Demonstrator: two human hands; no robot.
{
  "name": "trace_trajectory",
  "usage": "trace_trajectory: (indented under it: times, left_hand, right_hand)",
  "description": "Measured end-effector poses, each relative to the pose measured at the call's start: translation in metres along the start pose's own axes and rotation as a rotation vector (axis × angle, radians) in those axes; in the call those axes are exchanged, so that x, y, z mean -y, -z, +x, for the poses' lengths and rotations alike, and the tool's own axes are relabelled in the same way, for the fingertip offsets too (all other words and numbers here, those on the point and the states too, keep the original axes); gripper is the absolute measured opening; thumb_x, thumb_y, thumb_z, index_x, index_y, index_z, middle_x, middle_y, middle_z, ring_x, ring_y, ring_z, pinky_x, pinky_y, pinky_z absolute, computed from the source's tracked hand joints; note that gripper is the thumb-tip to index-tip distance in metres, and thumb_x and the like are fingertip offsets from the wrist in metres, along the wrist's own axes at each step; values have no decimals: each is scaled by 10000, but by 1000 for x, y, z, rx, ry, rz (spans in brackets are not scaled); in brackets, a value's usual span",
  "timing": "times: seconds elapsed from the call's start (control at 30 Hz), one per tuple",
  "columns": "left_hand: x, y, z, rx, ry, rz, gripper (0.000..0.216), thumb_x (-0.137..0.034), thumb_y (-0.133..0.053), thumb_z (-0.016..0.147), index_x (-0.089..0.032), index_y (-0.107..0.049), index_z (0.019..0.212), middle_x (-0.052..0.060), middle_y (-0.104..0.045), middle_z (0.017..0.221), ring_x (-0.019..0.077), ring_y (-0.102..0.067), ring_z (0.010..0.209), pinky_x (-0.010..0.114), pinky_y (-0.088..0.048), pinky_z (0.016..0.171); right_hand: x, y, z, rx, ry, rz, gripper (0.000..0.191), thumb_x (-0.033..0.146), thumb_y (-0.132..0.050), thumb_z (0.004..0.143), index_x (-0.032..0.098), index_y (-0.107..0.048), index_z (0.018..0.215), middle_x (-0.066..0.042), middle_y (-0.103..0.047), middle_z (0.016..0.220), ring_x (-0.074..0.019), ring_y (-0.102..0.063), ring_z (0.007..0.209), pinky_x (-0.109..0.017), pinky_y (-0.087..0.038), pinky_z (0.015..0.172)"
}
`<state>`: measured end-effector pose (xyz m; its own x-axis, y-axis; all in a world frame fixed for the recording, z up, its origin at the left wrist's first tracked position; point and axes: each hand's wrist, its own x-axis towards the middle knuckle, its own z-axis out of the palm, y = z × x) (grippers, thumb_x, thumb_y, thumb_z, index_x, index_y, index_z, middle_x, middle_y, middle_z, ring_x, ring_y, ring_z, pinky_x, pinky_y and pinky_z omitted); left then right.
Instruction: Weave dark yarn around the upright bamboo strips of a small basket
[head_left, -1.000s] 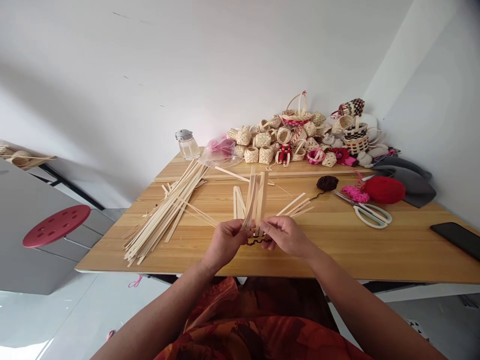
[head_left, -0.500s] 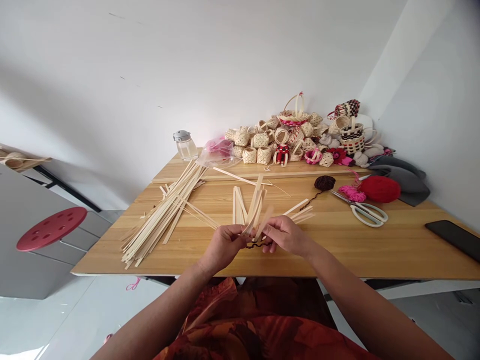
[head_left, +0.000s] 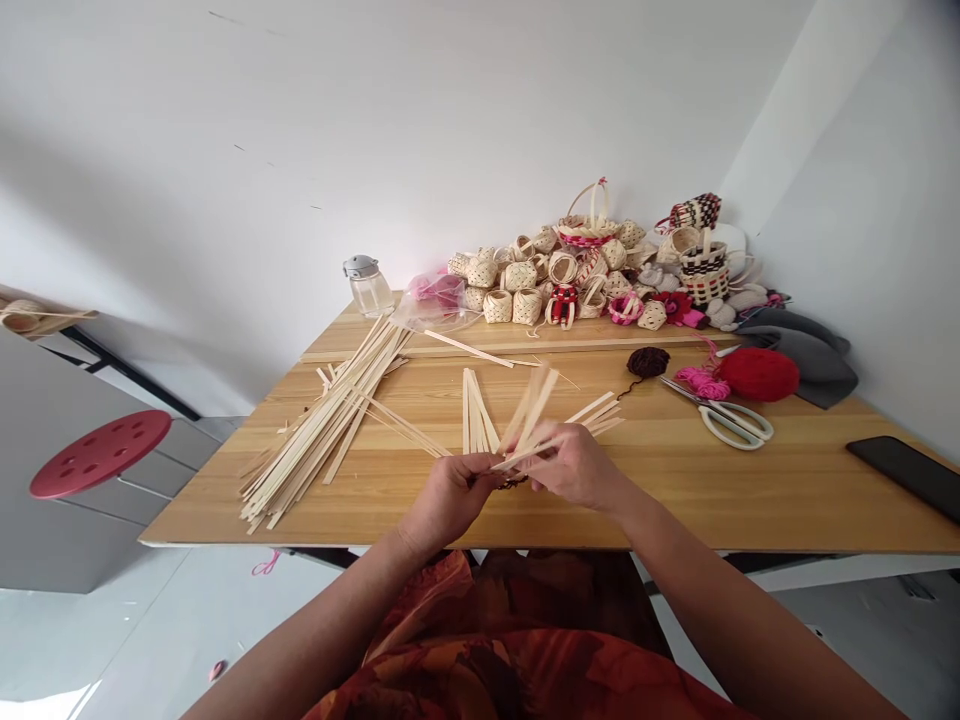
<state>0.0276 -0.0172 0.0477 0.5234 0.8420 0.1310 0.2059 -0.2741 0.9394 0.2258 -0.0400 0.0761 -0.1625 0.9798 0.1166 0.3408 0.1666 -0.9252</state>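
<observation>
Near the table's front edge, my left hand (head_left: 456,498) is closed, thumb and fingers pinching a bundle of pale flat wooden strips (head_left: 534,400) at its base. My right hand (head_left: 576,468) closes on the strips from the other side, and some of them lie tilted across its fingers. Dark brown yarn (head_left: 513,483) shows under the strips between both hands. It seems to belong with the brown yarn ball (head_left: 648,362) farther back, though my right hand hides part of the run. More strips (head_left: 477,412) fan out flat on the table behind my hands.
A large pile of loose strips (head_left: 322,430) lies on the left. Scissors (head_left: 724,415), a red yarn ball (head_left: 761,374), pink yarn (head_left: 703,382) and a phone (head_left: 907,478) are on the right. Small woven baskets (head_left: 519,276) and a glass jar (head_left: 370,290) stand at the back.
The upright strips between my hands have shifted, and some now lean low toward the right hand. My right hand has turned over them. My left hand keeps its grip.
</observation>
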Motion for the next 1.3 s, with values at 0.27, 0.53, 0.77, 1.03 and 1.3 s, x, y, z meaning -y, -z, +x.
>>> trace_trajectory:
  times: [0.27, 0.53, 0.77, 1.03, 1.3]
  left_hand:
    - [-17, 4, -1, 194, -78, 91, 367, -172, -544, 880, -268, -763, 1159, 17, -781, 1045, 241, -698, 977, 337, -521, 926]
    - [-4, 4, 5, 60, 14, 6, 401, -192, -498, 900, -245, -726, 1225, 20, -770, 1089, 229, -697, 969, 324, -578, 803]
    - [-6, 23, 20, -148, -58, 14, 360, -240, -505, 945, -223, -708, 1243, 52, -731, 1223, 225, -667, 1106, 304, -551, 892]
    - [1, 43, 28, -234, -186, 338, 606, -13, -436, 828, -221, -612, 1370, 59, -680, 1317, 208, -621, 1219, 353, -465, 1079]
    - [25, 35, 28, -129, -151, 574, 766, 85, -355, 700, -194, -605, 1368, 77, -679, 1316, 207, -625, 1230, 366, -485, 1072]
  right_hand:
    - [-3, -2, 3, -30, -119, 178, 304, 471, -749, 777, 167, -738, 782, -7, -663, 583, -115, -580, 463, -204, -444, 414]
    - [-7, 14, -5, -45, -72, 201, 375, 528, -675, 847, 181, -699, 988, -57, -727, 849, -162, -676, 644, -249, -528, 524]
    - [-3, 40, -32, 61, -70, -389, 223, 408, -636, 896, 245, -753, 994, -32, -759, 909, -202, -687, 777, -299, -494, 685]
    - [24, 45, -41, 78, 89, -551, 151, 329, -623, 910, 260, -714, 812, 13, -720, 739, -155, -613, 625, -284, -409, 590]
    - [50, 42, -50, -117, 458, -752, 155, 244, -558, 977, 228, -699, 912, -42, -702, 832, -191, -639, 779, -321, -473, 742]
